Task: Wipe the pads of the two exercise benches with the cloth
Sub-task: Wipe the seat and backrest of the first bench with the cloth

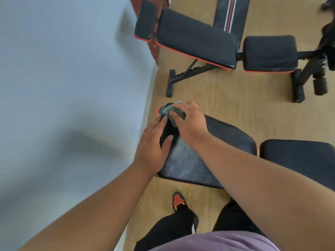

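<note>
The near exercise bench has a long black back pad [190,160] with red trim and a separate seat pad [299,153] to its right. My right hand [188,122] holds a folded grey-green cloth [172,113] against the far left end of the back pad. My left hand [154,144] rests flat on the pad's left edge, fingers straight, thumb lying on the pad. A second bench stands farther away, with a headrest pad [146,20], a back pad [195,40] and a seat pad [270,53].
A pale wall [63,87] runs along the left, close to both benches. A reddish wooden door frame [154,48] stands behind the far bench. The far bench's black legs and foam rollers [320,86] stick out at right. My shoe [179,200] is under the near pad.
</note>
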